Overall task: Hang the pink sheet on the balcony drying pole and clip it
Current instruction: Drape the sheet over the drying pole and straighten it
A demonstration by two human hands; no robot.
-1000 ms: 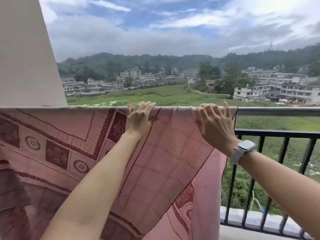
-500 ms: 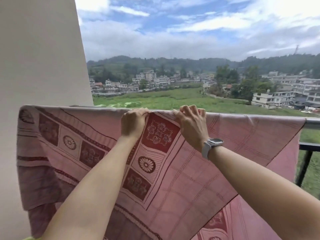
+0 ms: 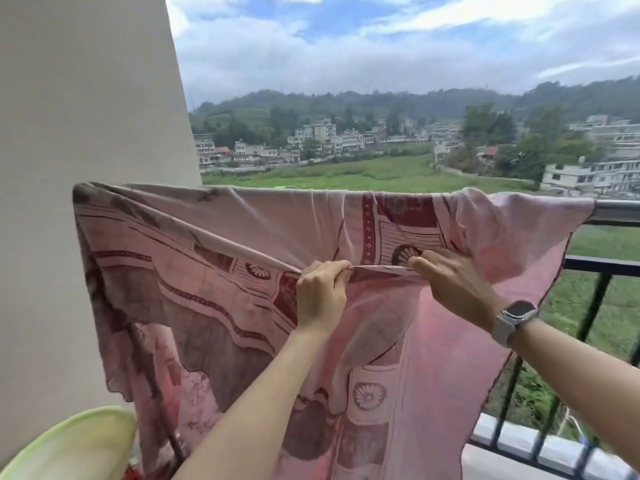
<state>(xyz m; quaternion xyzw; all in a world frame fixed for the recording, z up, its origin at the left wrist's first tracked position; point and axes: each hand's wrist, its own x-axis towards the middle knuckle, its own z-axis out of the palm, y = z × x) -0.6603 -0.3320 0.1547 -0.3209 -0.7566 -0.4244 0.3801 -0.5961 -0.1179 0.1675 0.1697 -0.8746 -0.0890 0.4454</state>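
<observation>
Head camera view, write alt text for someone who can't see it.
Two bare hands, left hand and right hand, pinch a fold of a pink sheet draped over a balcony drying pole. Beyond lie green fields, buildings and hills.

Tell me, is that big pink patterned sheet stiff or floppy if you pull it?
Probably floppy: the pink patterned sheet sags in folds over the metal pole. It looks thin, bunching where the left hand and right hand pinch it.
</observation>
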